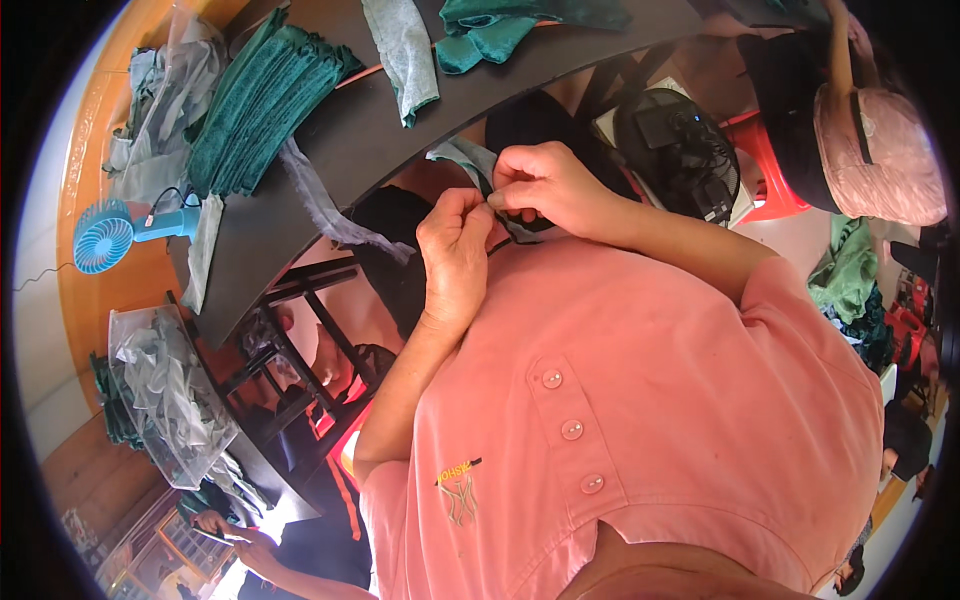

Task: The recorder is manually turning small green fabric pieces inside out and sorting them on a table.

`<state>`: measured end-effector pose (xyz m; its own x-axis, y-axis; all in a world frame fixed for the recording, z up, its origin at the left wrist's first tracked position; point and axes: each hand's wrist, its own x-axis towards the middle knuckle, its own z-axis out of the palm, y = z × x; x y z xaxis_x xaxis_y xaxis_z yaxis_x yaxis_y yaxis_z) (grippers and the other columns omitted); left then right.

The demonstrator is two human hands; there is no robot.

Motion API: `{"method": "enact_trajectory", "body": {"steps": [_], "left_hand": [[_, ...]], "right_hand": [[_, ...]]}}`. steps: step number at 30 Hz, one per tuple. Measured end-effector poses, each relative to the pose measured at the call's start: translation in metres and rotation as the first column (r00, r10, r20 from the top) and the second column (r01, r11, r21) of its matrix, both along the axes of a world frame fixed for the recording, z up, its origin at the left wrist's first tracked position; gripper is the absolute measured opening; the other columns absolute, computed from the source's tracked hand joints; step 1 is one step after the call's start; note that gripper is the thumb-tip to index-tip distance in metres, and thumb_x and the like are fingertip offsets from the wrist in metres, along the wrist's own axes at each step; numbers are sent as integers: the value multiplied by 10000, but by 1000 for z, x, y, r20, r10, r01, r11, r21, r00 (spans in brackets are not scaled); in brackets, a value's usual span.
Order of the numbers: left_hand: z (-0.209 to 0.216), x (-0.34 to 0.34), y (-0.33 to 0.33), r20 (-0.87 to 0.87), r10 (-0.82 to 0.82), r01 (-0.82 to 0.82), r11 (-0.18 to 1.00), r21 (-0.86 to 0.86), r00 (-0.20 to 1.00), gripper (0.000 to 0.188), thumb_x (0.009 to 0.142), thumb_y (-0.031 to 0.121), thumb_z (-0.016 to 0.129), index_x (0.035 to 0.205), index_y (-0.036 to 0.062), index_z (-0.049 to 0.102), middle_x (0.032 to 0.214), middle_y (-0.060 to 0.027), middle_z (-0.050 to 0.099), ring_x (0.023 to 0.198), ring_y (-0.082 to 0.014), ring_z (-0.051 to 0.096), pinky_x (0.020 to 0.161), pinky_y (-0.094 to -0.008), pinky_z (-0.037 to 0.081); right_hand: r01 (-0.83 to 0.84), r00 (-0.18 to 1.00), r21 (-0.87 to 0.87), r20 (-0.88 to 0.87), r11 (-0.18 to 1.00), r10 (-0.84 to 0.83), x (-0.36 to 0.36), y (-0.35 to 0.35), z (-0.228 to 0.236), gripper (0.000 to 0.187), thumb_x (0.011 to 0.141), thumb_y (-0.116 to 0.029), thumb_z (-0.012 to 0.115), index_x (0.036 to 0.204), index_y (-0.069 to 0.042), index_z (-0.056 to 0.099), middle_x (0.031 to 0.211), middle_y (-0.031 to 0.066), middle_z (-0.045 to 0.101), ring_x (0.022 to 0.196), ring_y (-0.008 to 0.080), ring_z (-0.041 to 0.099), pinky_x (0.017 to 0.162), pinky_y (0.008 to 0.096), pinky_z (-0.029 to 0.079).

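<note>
My left hand (453, 250) and my right hand (560, 192) meet fingertip to fingertip above my lap, just off the near edge of the dark table (400, 155). Both are closed in a pinch on a grey-green fabric piece (466, 156). Part of that cloth shows beyond my fingers, and more of it lies below them against my pink shirt. A narrow dark strip is visible under the fingertips. The exact spot being pinched is hidden by my fingers.
A stack of green velvet pieces (270, 105) lies on the table, beside a blue fan (104, 238). A pale strip (335, 205) hangs over the edge. Lower left stands a clear bin (128, 345) of grey cloth. Other people sit at right and lower left.
</note>
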<state>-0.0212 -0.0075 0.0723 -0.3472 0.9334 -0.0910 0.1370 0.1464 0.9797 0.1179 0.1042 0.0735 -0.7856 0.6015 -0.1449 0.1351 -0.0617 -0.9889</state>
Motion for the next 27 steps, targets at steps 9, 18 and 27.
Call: {"method": "enact_trajectory", "body": {"steps": [9,18,27], "left_hand": [[8,-1,17,527,99,-3,984,-179,844,76,880,47,573,871,-15,616,707,-45,603,607,-103,566,550,-228,476],[8,2,22,422,-6,73,987,-144,907,122,835,124,671,838,7,635,695,-51,625,616,-108,588,578,-214,483],[0,0,23,455,94,-11,983,-181,886,145,857,77,627,883,-65,617,714,-118,618,583,-189,581,549,-297,481]], "right_hand": [[41,985,-300,-145,953,-89,4,6,-12,119,771,-115,572,709,-14,560,608,43,553,510,116,519,490,249,383],[129,967,-366,-158,922,-198,8,5,-10,117,767,-118,573,716,-15,558,610,50,541,529,127,530,499,249,400],[118,987,-202,-87,972,-138,14,3,-10,140,778,-138,676,766,-25,595,670,28,594,557,126,544,558,242,421]]}}
